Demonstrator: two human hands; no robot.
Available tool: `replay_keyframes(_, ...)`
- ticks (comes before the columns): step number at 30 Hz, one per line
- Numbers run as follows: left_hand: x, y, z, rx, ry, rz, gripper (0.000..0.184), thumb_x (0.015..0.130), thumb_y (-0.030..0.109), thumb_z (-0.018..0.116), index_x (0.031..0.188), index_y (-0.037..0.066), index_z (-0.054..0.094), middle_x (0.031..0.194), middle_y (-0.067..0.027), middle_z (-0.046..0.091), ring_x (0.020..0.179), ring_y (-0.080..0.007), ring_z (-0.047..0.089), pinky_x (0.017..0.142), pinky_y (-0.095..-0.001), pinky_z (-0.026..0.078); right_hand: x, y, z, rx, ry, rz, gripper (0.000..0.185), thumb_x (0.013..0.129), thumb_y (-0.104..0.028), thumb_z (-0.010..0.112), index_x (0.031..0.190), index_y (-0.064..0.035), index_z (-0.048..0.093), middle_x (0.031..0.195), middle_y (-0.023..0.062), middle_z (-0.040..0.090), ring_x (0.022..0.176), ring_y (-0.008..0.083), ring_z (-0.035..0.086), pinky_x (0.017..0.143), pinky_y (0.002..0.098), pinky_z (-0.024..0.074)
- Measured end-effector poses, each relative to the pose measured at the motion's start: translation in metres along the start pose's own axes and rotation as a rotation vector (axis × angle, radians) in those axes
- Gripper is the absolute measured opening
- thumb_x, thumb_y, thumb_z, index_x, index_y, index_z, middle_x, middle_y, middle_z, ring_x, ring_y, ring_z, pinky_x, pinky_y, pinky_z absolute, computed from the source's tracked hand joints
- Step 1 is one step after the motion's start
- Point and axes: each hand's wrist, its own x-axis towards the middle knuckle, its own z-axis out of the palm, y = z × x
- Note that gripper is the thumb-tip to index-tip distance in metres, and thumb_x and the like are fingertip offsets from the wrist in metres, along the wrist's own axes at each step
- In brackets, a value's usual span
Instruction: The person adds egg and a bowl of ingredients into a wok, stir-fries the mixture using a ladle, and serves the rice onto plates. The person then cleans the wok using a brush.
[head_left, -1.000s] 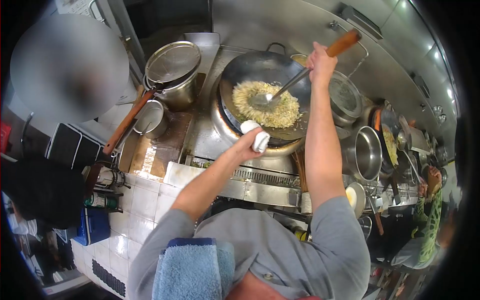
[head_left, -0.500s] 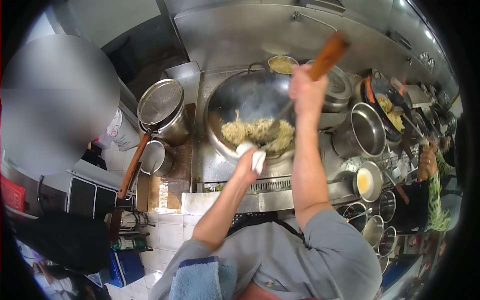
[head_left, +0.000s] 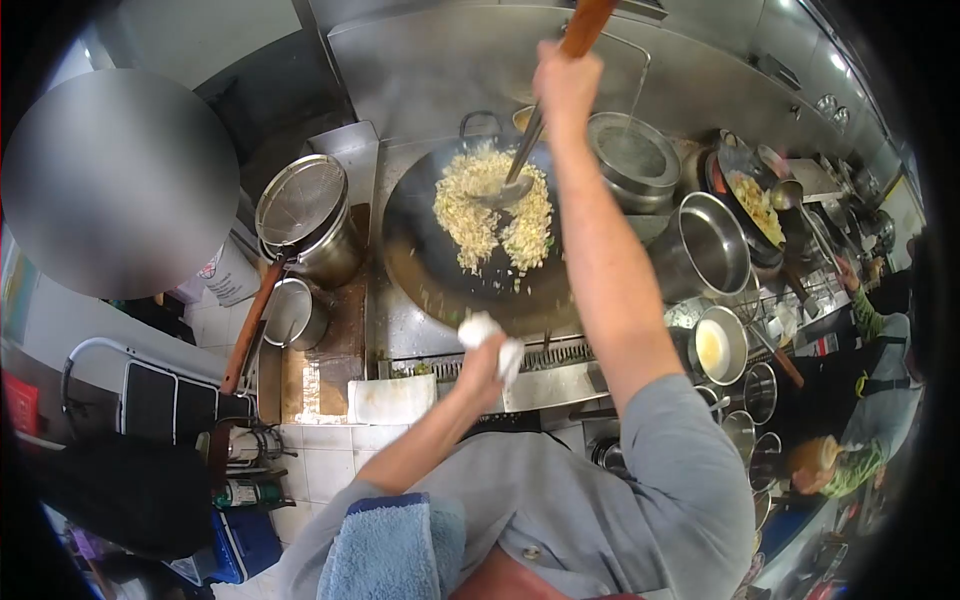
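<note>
A big dark wok (head_left: 420, 240) sits on the range in front of me, with fried rice (head_left: 465, 205) spread over its far side. My right hand (head_left: 568, 88) is wrapped round the wooden handle of a long metal ladle (head_left: 528, 140), whose bowl presses into the rice. At the wok's near rim, my left hand (head_left: 484, 366) is closed on a folded white cloth (head_left: 481, 330). The cloth covers the near rim, so its grip there is partly hidden.
To the left, a strainer (head_left: 302, 200) rests on a tall pot beside a small pot (head_left: 296, 312). Right of the wok stand a steel pot (head_left: 708, 245), a bowl with egg (head_left: 716, 347) and a second wok (head_left: 752, 205). A co-worker's sleeve (head_left: 862, 462) shows at far right.
The wok has tilted and the rice has moved from its near side to its far side. My right hand and the ladle have moved up and left; my left hand is lower in view.
</note>
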Motion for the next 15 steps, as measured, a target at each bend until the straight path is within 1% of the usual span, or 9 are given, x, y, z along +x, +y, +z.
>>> replay_keyframes(2,-0.019,0.015,0.013,-0.057,-0.012,0.063,0.013,0.09,0.019,0.049,0.099,0.01,0.051,0.079,-0.0058,0.06,0.064,-0.018,0.06,0.049,-0.0317,0.049,0.026,-0.06,-0.008,0.182,-0.033,0.047,0.021,0.077,-0.008,0.059,0.058,-0.0063,0.049,0.047,0.0032,0.047,0.036,0.0124,0.043,0.036,0.0286,0.0314)
replay_keyframes(4,0.011,0.033,0.006,-0.072,-0.025,-0.024,0.013,0.089,0.019,0.049,0.098,0.01,0.051,0.079,-0.0061,0.06,0.062,-0.0179,0.059,0.047,-0.0322,0.048,0.03,-0.09,-0.015,0.361,-0.125,0.038,0.019,0.078,-0.016,0.061,0.066,-0.0043,0.052,0.044,-0.0034,0.041,0.034,0.012,0.04,0.03,0.028,0.0329)
replay_keyframes(6,0.071,0.05,0.011,-0.156,-0.05,-0.017,0.009,0.089,0.018,0.049,0.094,0.01,0.051,0.077,-0.0065,0.06,0.059,-0.018,0.058,0.045,-0.0317,0.046,0.001,-0.083,-0.025,0.391,-0.171,0.0,0.023,0.078,-0.01,0.06,0.059,-0.0067,0.046,0.044,0.0,0.042,0.034,0.0121,0.04,0.032,0.0276,0.0299)
replay_keyframes(8,0.099,0.049,0.001,-0.055,-0.091,-0.005,0.01,0.087,0.019,0.052,0.094,0.012,0.053,0.078,-0.0043,0.061,0.065,-0.0162,0.06,0.049,-0.0306,0.047,-0.033,-0.046,-0.024,0.359,-0.181,0.009,0.03,0.079,-0.006,0.06,0.056,-0.0085,0.04,0.044,0.0001,0.039,0.032,0.0117,0.036,0.033,0.0267,0.0272)
replay_keyframes(9,0.108,0.048,-0.002,-0.01,-0.108,0.004,0.01,0.087,0.02,0.054,0.094,0.012,0.055,0.078,-0.0032,0.062,0.067,-0.0153,0.06,0.052,-0.03,0.047,-0.048,0.004,-0.015,0.313,-0.229,0.104,0.027,0.08,-0.007,0.061,0.059,-0.0076,0.044,0.044,-0.0005,0.039,0.033,0.0106,0.036,0.033,0.0263,0.0275)
replay_keyframes(10,0.111,0.048,-0.004,0.003,-0.109,-0.043,0.011,0.086,0.021,0.055,0.093,0.012,0.055,0.078,-0.0029,0.062,0.067,-0.0154,0.06,0.052,-0.0305,0.047,-0.066,0.013,-0.008,0.387,-0.252,0.289,0.021,0.08,-0.006,0.061,0.065,-0.0063,0.047,0.046,-0.0013,0.04,0.033,0.0099,0.036,0.033,0.0259,0.0278)
replay_keyframes(12,0.12,0.053,-0.007,0.045,-0.118,-0.134,0.013,0.086,0.024,0.055,0.092,0.013,0.056,0.078,-0.0024,0.061,0.067,-0.0155,0.06,0.052,-0.0314,0.047,-0.049,0.02,-0.02,0.375,-0.184,0.273,0.017,0.079,-0.004,0.064,0.073,-0.0056,0.048,0.048,-0.0034,0.037,0.034,0.0087,0.034,0.033,0.0246,0.0254)
replay_keyframes(14,0.12,0.058,-0.007,0.065,-0.145,-0.174,0.013,0.086,0.025,0.054,0.091,0.012,0.054,0.077,-0.0035,0.06,0.065,-0.0176,0.059,0.053,-0.0331,0.05,-0.04,-0.003,-0.048,0.392,-0.267,0.248,0.018,0.079,-0.004,0.064,0.072,-0.006,0.048,0.048,-0.0043,0.036,0.034,0.0078,0.032,0.033,0.0242,0.0246)
replay_keyframes(15,0.116,0.063,-0.003,0.042,-0.145,-0.179,0.014,0.086,0.024,0.053,0.09,0.011,0.053,0.075,-0.005,0.059,0.062,-0.0191,0.058,0.052,-0.0335,0.05,-0.034,0.014,-0.048,0.405,-0.292,0.233,0.017,0.079,-0.004,0.064,0.072,-0.0061,0.048,0.048,-0.0038,0.038,0.034,0.0071,0.034,0.033,0.0239,0.0251)
